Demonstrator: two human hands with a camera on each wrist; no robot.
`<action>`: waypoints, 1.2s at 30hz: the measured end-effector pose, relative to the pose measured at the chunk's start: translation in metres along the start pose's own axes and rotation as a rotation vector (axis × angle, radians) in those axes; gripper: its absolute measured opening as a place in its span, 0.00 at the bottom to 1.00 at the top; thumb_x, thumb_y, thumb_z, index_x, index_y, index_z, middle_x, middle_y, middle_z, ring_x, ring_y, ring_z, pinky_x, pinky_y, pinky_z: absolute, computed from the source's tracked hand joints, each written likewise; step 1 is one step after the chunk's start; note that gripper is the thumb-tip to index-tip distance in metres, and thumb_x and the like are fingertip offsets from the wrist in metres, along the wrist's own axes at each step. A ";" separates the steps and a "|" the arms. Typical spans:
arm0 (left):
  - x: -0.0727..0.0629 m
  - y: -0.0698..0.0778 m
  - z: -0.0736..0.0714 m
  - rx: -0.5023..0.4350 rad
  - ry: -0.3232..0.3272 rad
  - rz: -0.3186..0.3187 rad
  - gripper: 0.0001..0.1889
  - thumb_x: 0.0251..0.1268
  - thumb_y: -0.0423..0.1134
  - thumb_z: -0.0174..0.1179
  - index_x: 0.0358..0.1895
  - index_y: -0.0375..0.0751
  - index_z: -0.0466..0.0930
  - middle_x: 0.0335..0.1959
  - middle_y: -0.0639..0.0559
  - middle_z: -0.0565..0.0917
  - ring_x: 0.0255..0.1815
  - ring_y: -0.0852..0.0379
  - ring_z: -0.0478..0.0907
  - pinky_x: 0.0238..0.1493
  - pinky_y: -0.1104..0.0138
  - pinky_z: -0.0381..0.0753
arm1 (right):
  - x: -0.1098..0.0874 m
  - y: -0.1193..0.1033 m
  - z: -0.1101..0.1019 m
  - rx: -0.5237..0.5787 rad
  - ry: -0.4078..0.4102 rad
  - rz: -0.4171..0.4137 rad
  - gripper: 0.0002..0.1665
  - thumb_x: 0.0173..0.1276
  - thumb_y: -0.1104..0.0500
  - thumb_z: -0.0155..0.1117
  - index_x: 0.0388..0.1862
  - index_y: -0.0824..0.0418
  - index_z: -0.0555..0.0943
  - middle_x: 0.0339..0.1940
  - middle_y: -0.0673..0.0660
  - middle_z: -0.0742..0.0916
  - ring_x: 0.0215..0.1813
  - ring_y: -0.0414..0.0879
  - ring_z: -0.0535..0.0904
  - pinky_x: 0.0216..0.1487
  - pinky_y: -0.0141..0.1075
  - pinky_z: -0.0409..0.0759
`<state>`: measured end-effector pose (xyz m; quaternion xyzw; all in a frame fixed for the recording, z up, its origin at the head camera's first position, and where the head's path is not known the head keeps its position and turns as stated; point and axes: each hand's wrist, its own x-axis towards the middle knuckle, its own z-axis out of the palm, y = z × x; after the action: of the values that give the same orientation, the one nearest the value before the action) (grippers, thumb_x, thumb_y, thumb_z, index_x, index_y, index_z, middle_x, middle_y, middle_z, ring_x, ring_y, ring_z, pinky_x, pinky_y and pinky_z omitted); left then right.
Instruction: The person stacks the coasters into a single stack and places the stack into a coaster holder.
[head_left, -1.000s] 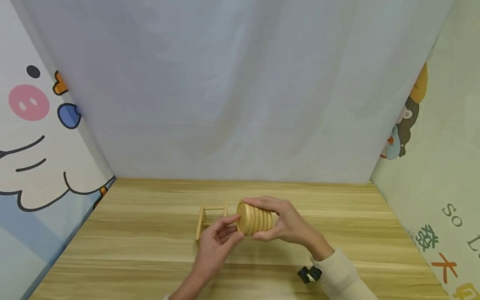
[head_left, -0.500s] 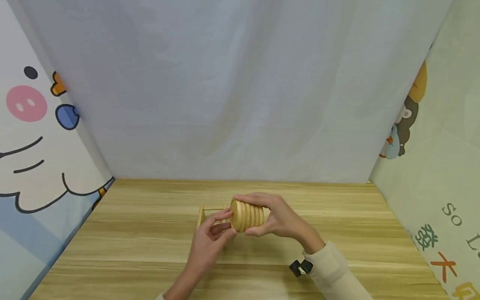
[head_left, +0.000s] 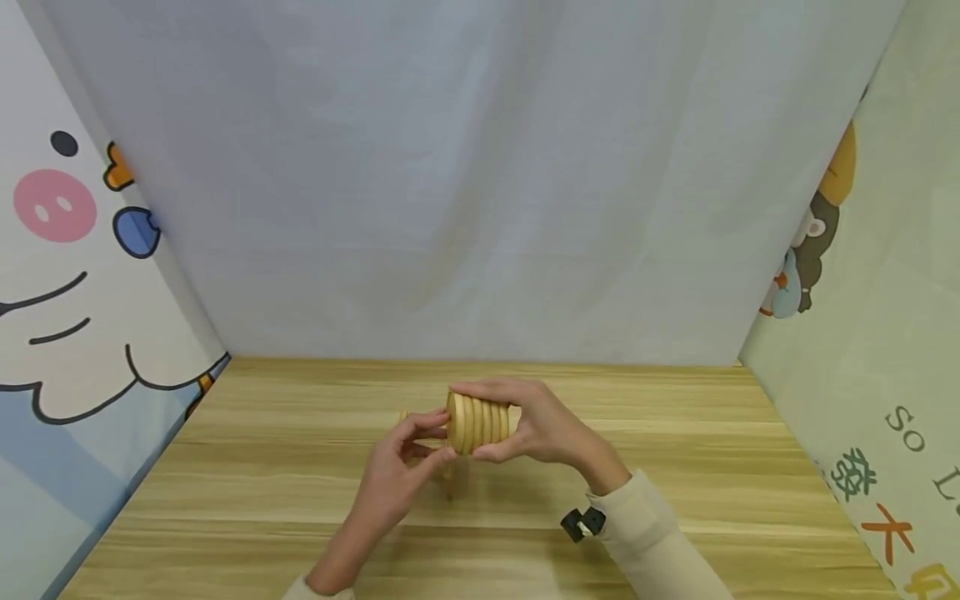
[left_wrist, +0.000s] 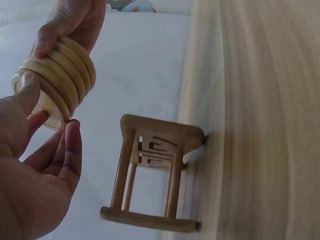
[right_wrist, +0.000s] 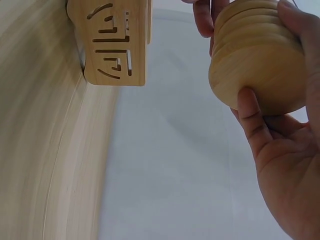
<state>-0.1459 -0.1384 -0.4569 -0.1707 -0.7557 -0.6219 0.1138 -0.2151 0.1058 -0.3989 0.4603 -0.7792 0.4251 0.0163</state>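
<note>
A stack of several round wooden coasters [head_left: 480,421] is held sideways above the table between both hands. My right hand [head_left: 551,425] grips it around the rims, thumb on one side and fingers on the other. At the opposite end, my left hand [head_left: 390,471] pinches the rim of the outermost coaster between thumb and fingertips. Below the stack stands a small wooden coaster rack [left_wrist: 162,131], with cut-out end panels joined by round bars. From the head, the left hand and coasters hide most of that rack.
The wood-grain table [head_left: 675,467] runs back to a pale grey cloth [head_left: 480,208]. Cartoon-printed panels [head_left: 56,204] border it on both sides. A small black device [head_left: 582,524] sits at the right sleeve's cuff.
Both hands have carried the coaster stack leftward and slightly away, over the rack, which is now mostly covered in the head view. The grips look the same.
</note>
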 end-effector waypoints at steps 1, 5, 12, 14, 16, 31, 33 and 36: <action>0.001 0.000 -0.002 0.008 -0.003 0.011 0.19 0.71 0.27 0.74 0.63 0.33 0.85 0.69 0.37 0.86 0.58 0.59 0.87 0.52 0.65 0.90 | 0.002 0.000 0.000 -0.003 -0.002 -0.003 0.47 0.63 0.59 0.90 0.81 0.55 0.80 0.74 0.58 0.86 0.65 0.53 0.86 0.53 0.41 0.90; 0.003 -0.001 -0.010 0.050 -0.015 0.043 0.18 0.71 0.27 0.74 0.61 0.33 0.86 0.67 0.39 0.87 0.59 0.55 0.87 0.53 0.64 0.89 | 0.007 0.000 0.003 -0.021 -0.002 -0.022 0.48 0.62 0.59 0.90 0.80 0.56 0.80 0.74 0.58 0.87 0.63 0.51 0.86 0.53 0.39 0.89; 0.006 -0.001 -0.026 0.137 -0.027 0.056 0.19 0.70 0.29 0.76 0.62 0.38 0.88 0.65 0.45 0.89 0.63 0.51 0.85 0.62 0.61 0.86 | 0.017 -0.003 0.008 -0.039 -0.009 -0.036 0.48 0.62 0.58 0.90 0.81 0.56 0.80 0.75 0.58 0.86 0.67 0.52 0.86 0.60 0.42 0.88; 0.006 -0.001 -0.030 0.165 -0.032 0.060 0.19 0.70 0.30 0.76 0.63 0.39 0.87 0.64 0.47 0.90 0.64 0.53 0.85 0.63 0.59 0.86 | 0.021 -0.005 0.010 -0.052 -0.018 -0.034 0.48 0.62 0.58 0.90 0.81 0.56 0.80 0.75 0.57 0.86 0.70 0.53 0.85 0.62 0.43 0.87; 0.007 -0.002 -0.033 0.182 -0.039 0.061 0.20 0.71 0.30 0.76 0.63 0.39 0.87 0.64 0.47 0.90 0.64 0.52 0.85 0.65 0.58 0.85 | 0.024 -0.007 0.011 -0.063 -0.028 -0.027 0.48 0.63 0.58 0.90 0.81 0.56 0.79 0.75 0.58 0.86 0.70 0.53 0.85 0.61 0.43 0.87; 0.008 -0.008 -0.054 0.198 -0.090 -0.022 0.19 0.77 0.32 0.71 0.66 0.35 0.82 0.70 0.40 0.85 0.71 0.35 0.82 0.73 0.36 0.77 | 0.046 -0.004 0.024 -0.117 -0.076 -0.013 0.47 0.65 0.55 0.89 0.82 0.58 0.79 0.75 0.59 0.86 0.69 0.52 0.85 0.62 0.39 0.85; 0.008 -0.011 -0.057 0.196 -0.097 -0.027 0.19 0.77 0.32 0.71 0.66 0.35 0.82 0.71 0.38 0.85 0.72 0.33 0.81 0.74 0.36 0.76 | 0.048 -0.003 0.026 -0.117 -0.087 -0.009 0.47 0.65 0.56 0.89 0.82 0.58 0.79 0.75 0.58 0.86 0.70 0.53 0.85 0.63 0.40 0.85; 0.008 -0.015 -0.060 0.185 -0.108 -0.035 0.19 0.77 0.31 0.71 0.66 0.34 0.81 0.71 0.36 0.83 0.72 0.31 0.80 0.74 0.34 0.74 | 0.050 -0.002 0.028 -0.113 -0.102 0.001 0.48 0.65 0.56 0.89 0.82 0.56 0.78 0.75 0.57 0.86 0.69 0.51 0.85 0.61 0.39 0.85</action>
<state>-0.1618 -0.1988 -0.4556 -0.1795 -0.8177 -0.5414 0.0774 -0.2317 0.0511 -0.3949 0.4793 -0.8019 0.3567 0.0023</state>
